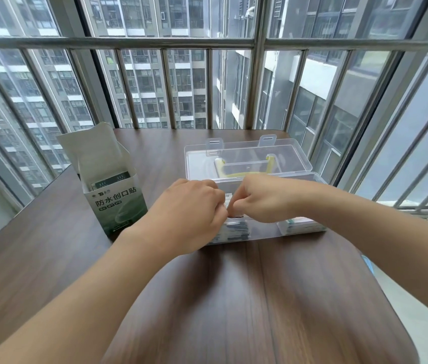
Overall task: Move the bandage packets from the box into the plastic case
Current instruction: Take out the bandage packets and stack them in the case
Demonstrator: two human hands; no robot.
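Bandage packets (228, 200) being pinched between curled fingers of left hand (191, 206) and right hand (265, 198), meeting over near-left compartment of clear plastic case (255, 233); more packets lying beneath and right of right hand; green box (114, 195) standing open, flap up, just left of left hand, resting on wooden table (234, 298)

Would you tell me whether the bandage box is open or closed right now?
Open: the bandage box stands upright with its top flap raised, and dark packets show inside its mouth.
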